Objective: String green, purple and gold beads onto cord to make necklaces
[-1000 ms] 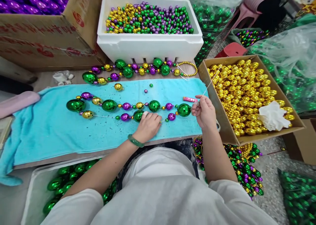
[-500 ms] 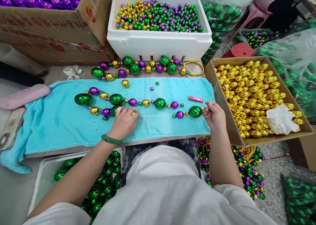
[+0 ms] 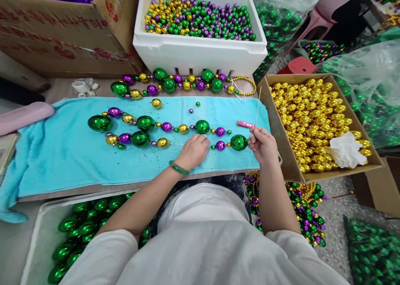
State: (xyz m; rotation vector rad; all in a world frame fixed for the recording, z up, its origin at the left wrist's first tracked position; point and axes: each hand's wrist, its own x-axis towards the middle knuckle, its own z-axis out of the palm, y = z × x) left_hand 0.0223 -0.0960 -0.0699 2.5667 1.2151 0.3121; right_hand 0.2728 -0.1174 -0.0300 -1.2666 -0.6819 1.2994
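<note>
A string of green, purple and gold beads (image 3: 145,123) lies in a long loop on a blue towel (image 3: 78,164). My left hand (image 3: 193,151) is over the lower strand, fingers bent and pressed together on the bare thread between a gold bead (image 3: 163,143) and a purple bead (image 3: 220,145); what is under the fingertips is hidden. Beside the large green bead (image 3: 239,142) at the right end, my right hand (image 3: 264,145) pinches a long thin needle (image 3: 258,106) that points up. A pink lighter (image 3: 246,124) lies just left of it.
A white foam box (image 3: 200,51) of small beads stands behind a finished-looking bead strand (image 3: 169,85). At right is a cardboard box (image 3: 300,176) of gold beads with a crumpled tissue (image 3: 348,149). Large green beads (image 3: 84,226) fill a bin below left. Two small loose beads and a gold bead (image 3: 156,103) rest on the towel.
My left hand has moved right along the lower strand, uncovering a large green bead and a gold bead. My right hand stays near the right end, its needle now more upright.
</note>
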